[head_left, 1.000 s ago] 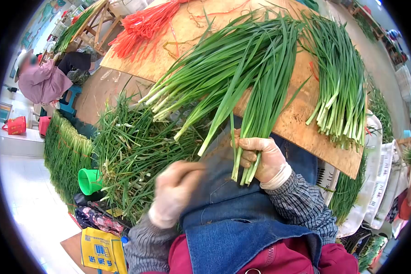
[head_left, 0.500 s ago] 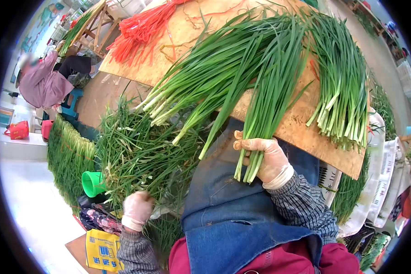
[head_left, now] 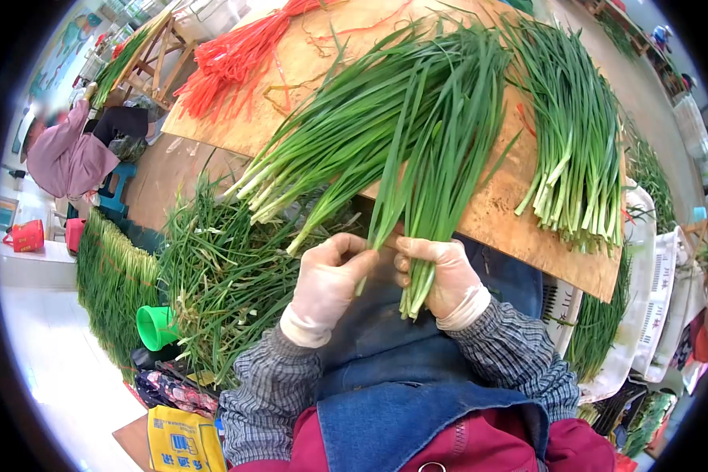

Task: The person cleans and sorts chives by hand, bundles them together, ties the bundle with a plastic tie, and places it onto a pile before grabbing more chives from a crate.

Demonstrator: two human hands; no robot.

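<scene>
My right hand, in a thin pale glove, is closed round the lower stems of a small bunch of garlic chives. Their cut ends stick out below the fingers, and the leaves lie up across the board. Just left of it my left hand, also gloved, pinches the base of a single chive stalk between thumb and forefinger. A loose pile of garlic chives spreads over the board left of the bunch. Another pile of chives lies at the right, stem ends toward me.
Red plastic ties lie on the wooden board. Below left is a heap of chive trimmings, with a green cup beside it. White crates stand at the right. Another person sits at the upper left.
My left hand has moved up and right from beside the trimmings and now grips a chive stalk next to the bunch. My right hand keeps its hold, nearly still.
</scene>
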